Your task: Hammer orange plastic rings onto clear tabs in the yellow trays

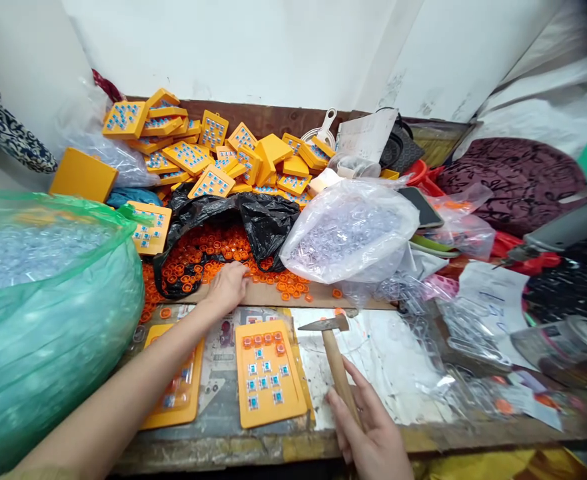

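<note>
My left hand (pixel 227 288) reaches forward into a heap of small orange rings (pixel 208 257) spilling from a black plastic bag (pixel 260 223); its fingers are curled among the rings. My right hand (pixel 370 433) grips the wooden handle of a small hammer (pixel 334 347), whose metal head lies on the bench. Between the hands lies a yellow plastic tray (pixel 268 373) with orange rings in its top row and blue-white pieces below. A second yellow tray (pixel 178 393) sits under my left forearm.
A big green bag of clear parts (pixel 48 300) fills the left. A clear bag of transparent pieces (pixel 350 233) sits ahead right. Several filled yellow trays (pixel 213 150) are piled at the back wall. Loose plastic clutter (pixel 473 320), a phone (pixel 420 205) and a jar (pixel 568 343) crowd the right.
</note>
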A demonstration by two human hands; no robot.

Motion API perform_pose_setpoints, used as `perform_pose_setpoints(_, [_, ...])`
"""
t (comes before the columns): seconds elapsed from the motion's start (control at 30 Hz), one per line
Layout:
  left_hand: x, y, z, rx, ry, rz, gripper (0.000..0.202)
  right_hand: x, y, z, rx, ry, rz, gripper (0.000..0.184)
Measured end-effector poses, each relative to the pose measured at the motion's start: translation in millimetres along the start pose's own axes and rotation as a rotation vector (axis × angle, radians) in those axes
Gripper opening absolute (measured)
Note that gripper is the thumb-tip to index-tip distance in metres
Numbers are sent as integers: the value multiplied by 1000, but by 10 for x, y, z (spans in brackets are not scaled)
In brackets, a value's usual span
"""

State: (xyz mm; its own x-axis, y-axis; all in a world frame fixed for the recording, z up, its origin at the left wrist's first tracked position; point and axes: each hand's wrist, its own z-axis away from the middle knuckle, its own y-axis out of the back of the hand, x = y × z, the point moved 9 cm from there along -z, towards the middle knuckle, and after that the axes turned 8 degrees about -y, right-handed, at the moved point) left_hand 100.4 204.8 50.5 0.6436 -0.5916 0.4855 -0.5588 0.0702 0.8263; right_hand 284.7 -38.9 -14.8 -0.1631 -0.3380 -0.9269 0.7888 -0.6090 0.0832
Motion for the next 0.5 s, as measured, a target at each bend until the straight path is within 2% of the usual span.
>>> perform_pose_setpoints(0.1, [-122,-145,-125,-89,25,6,12,4,-1,2,-14,-40,-64,70])
perform_pose_setpoints(0.2, [-123,-284,-92,-178,34,52,20,27,18,-15,-4,-50,-109,73])
perform_pose_setpoints(0.27, [-103,-333,-59,-213,39,73,18,27,11,-26,-6,-47,-120,73])
perform_pose_setpoints(0.4, [-4,-278,1,-178,26,66,12,29,-20,-26,-33,-43,-110,71])
perform_pose_setpoints(0.5, [186,-177,209,-139,-6,79,18,69,63,-6,-1,4,-65,64])
